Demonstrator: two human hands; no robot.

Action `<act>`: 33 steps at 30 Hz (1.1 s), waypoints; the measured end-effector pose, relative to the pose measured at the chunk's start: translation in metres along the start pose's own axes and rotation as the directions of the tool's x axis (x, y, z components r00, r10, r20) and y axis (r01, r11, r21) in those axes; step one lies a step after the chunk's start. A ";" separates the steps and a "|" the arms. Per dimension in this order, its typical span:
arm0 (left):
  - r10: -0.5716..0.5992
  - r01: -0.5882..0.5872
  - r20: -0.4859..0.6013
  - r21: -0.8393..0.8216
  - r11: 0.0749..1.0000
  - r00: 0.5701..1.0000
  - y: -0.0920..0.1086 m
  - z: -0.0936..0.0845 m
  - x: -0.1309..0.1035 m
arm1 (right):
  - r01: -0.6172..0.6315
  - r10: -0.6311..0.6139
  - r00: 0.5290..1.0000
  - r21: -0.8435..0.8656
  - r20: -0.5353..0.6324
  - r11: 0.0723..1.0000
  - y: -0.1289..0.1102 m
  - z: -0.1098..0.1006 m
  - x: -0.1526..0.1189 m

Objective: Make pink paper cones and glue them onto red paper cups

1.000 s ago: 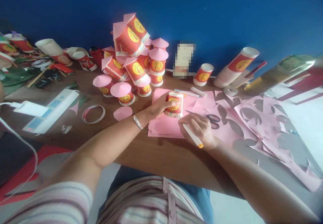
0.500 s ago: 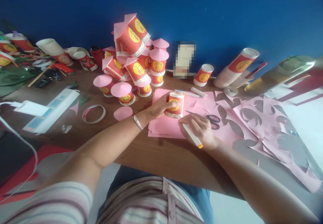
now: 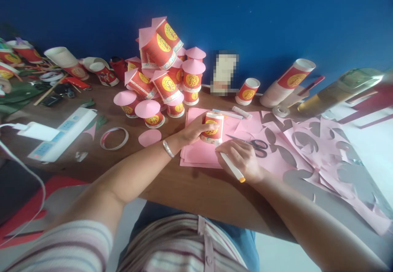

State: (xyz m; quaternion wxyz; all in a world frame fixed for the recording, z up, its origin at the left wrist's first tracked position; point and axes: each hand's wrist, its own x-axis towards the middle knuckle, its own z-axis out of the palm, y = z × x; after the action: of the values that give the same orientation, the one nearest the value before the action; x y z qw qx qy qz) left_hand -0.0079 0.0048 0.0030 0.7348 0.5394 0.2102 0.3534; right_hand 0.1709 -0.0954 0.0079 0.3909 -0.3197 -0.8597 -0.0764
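A red paper cup [image 3: 215, 135] is held over pink sheets [image 3: 196, 155] at the clock's centre. The left hand [image 3: 194, 131], at nine, wraps its side, thumb across the front. The right hand [image 3: 241, 157], at five, grasps a white marker [image 3: 233, 168] near the cup's lower edge. Scissors [image 3: 254, 143] lie just past three; farther out, a single cup [image 3: 247, 93] stands toward one, pink-topped cups [image 3: 167, 84] crowd ten to eleven, a tape roll [image 3: 123, 143] lies at nine
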 end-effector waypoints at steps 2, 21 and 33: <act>0.003 -0.003 0.011 0.001 1.000 1.000 -0.001 -0.001 0.000 | 0.007 -0.007 1.000 -0.001 0.003 1.000 0.000 0.000 -0.001; -0.013 0.013 -0.021 0.003 1.000 1.000 0.001 0.002 -0.002 | -0.017 0.017 1.000 -0.018 0.013 1.000 0.001 -0.002 0.000; 0.000 0.000 -0.009 -0.001 1.000 1.000 0.000 0.002 0.000 | 0.009 -0.008 1.000 -0.020 0.013 1.000 0.001 0.001 -0.001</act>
State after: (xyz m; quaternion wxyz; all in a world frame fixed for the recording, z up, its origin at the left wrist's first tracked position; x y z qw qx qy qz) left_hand -0.0070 0.0035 0.0033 0.7342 0.5372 0.2134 0.3560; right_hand 0.1719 -0.0947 0.0063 0.3820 -0.3204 -0.8627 -0.0847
